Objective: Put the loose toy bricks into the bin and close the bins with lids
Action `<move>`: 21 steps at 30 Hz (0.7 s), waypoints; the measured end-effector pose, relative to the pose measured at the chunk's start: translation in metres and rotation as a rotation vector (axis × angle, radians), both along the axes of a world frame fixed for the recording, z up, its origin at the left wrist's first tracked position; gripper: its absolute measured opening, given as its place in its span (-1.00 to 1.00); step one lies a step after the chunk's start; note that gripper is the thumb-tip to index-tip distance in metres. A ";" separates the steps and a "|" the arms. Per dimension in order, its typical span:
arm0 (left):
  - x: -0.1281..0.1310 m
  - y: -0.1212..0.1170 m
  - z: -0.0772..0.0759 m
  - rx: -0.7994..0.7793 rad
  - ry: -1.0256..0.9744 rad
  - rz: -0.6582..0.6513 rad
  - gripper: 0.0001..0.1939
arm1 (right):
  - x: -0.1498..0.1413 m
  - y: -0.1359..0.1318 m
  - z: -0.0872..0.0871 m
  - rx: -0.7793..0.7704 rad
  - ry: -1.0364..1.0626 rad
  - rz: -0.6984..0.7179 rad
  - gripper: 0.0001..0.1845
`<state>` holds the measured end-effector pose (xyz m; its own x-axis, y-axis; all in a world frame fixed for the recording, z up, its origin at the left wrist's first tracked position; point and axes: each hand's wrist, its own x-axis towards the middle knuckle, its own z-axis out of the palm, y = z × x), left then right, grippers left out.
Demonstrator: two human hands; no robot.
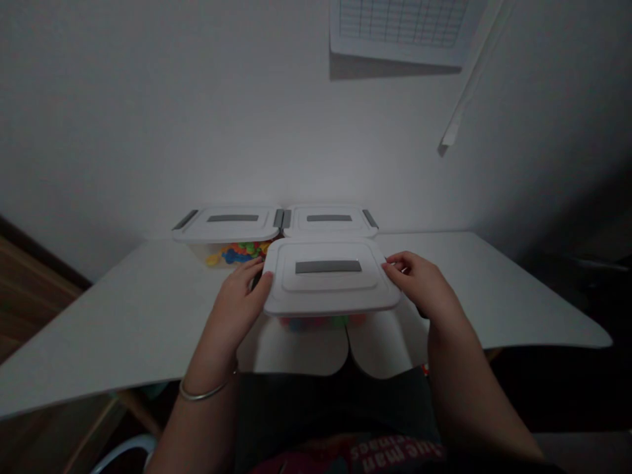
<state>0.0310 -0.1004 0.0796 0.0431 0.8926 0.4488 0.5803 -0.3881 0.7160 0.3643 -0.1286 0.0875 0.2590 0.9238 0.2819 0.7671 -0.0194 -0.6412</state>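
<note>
A storage box with a white lid and a grey handle in the middle of the lid is right in front of me. Pink, green and other coloured pieces show faintly through its clear front, below the lid. My left hand grips the box's left end, thumb on the lid's edge and fingers partly hidden along the side. At the right end, my right hand has its thumb and bent fingers closed on the lid's edge. Both hands cover the ends of the box, so its side clips cannot be made out.
Two more lidded boxes, one at the back left and one beside it, stand against the wall. Colourful toy pieces show inside the left one. The white table has a curved front edge. A gridded sheet hangs above.
</note>
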 end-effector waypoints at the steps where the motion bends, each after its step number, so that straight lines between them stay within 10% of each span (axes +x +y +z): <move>1: 0.000 0.003 0.000 -0.021 -0.014 -0.029 -0.52 | 0.001 0.003 -0.001 0.004 0.031 0.009 -0.70; 14: -0.007 0.001 0.003 -0.048 -0.047 0.022 -0.67 | 0.003 0.002 0.000 -0.034 0.059 0.047 -0.66; 21: -0.001 0.009 0.007 -0.307 -0.206 -0.011 -0.48 | 0.005 0.012 -0.003 -0.006 0.058 0.049 -0.66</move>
